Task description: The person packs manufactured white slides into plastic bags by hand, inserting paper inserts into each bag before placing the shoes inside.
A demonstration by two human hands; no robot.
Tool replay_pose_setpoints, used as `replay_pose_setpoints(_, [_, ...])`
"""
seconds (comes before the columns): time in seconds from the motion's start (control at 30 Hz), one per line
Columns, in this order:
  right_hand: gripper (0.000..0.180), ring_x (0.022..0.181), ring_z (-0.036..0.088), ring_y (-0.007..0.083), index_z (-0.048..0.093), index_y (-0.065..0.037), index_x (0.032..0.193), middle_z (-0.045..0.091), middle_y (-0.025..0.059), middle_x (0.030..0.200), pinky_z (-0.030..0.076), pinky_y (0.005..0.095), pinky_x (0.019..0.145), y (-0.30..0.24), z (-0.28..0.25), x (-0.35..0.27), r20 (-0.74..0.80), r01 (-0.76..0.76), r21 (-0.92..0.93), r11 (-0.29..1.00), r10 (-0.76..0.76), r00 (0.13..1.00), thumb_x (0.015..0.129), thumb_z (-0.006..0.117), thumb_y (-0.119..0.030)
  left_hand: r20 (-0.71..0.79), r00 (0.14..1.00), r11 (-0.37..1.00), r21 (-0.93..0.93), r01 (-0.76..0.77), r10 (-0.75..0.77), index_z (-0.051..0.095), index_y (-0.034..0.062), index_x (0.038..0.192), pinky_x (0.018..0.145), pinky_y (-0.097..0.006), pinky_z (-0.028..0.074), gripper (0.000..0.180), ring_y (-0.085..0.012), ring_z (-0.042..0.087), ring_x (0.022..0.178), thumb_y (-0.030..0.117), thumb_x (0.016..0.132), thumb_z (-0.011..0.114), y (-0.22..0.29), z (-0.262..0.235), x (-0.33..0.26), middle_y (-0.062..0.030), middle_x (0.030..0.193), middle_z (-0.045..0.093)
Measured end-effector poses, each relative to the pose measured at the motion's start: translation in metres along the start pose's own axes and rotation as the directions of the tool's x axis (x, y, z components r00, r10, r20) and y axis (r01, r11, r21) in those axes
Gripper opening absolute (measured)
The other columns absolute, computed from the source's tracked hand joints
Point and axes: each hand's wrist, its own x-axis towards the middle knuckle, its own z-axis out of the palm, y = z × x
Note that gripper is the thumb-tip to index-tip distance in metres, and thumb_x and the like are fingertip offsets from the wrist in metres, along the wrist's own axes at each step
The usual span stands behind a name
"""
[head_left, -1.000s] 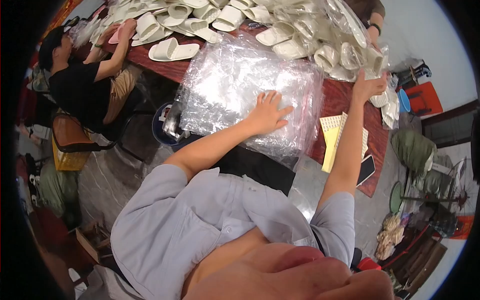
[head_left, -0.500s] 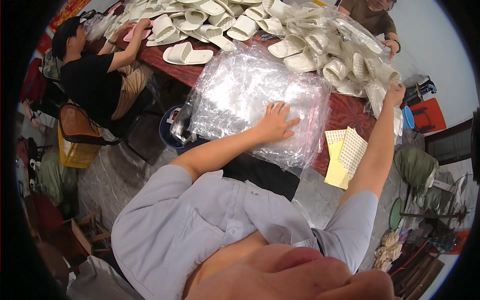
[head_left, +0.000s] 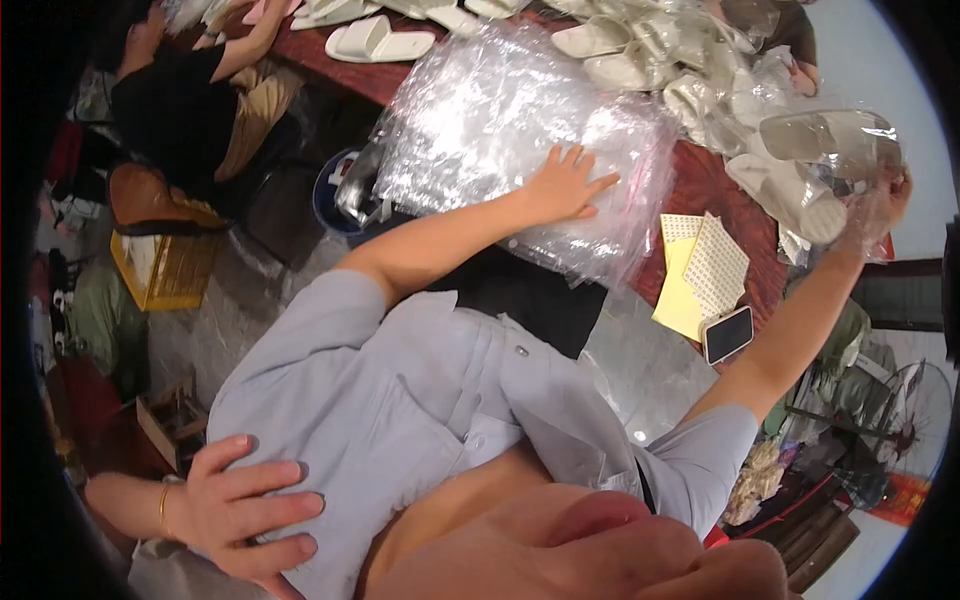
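Observation:
My left hand (head_left: 572, 188) lies flat with fingers spread on a stack of clear plastic bags (head_left: 480, 110) at the table's edge. Stretched out to the far right, my right hand (head_left: 888, 200) is closed on the plastic of a bagged slipper (head_left: 825, 135). That slipper is pale, and its clear wrap hides part of my fingers. Just below it, another pale slipper (head_left: 785, 190) sits at the edge of the heap. Yellow-backed sticker sheets (head_left: 712, 270) lie between my two arms, with a phone (head_left: 728, 334) at their near corner.
Bagged slippers (head_left: 640, 60) pile up along the back of the dark red table (head_left: 700, 185). One person in black (head_left: 170, 120) sits at the left; another is partly visible at the back right. Someone else's hand (head_left: 245, 510) with a bracelet touches my shirt at lower left.
My right hand has moved outward to the right and now has a bagged slipper raised. A bystander's hand has come in at lower left. The phone now shows. My left hand stays on the bags.

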Motion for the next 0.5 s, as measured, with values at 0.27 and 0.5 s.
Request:
replay_pose_setpoints(0.27, [0.040,0.095,0.064,0.0168,0.049,-0.001,0.132,0.063,0.0104,0.113,0.053,0.0276,0.080,-0.075,0.079,-0.038,0.659,-0.527,0.107,0.843,0.337,0.673,0.093,0.058,-0.007,0.101,0.995,0.986,-0.168,-0.005,0.023,0.057,0.0208,0.120,0.102,-0.052,0.031,0.045,-0.0327,0.052,0.114,0.054,0.090,0.050,0.081,-0.176,-0.098,-0.0126,0.121,0.059])
replay_pose_setpoints(0.5, [0.040,0.101,0.062,0.0213,0.058,-0.011,0.130,0.065,0.0120,0.114,0.048,0.0350,0.086,-0.098,0.288,-0.141,0.996,-0.129,0.083,0.988,-0.087,-0.026,0.091,0.063,-0.016,0.112,0.994,0.972,-0.234,0.023,0.004,0.060,0.0191,0.113,0.102,-0.047,0.033,0.048,-0.0269,0.060,0.108,0.060,0.092,0.046,0.152,-0.309,-0.221,-0.0058,0.116,0.066])
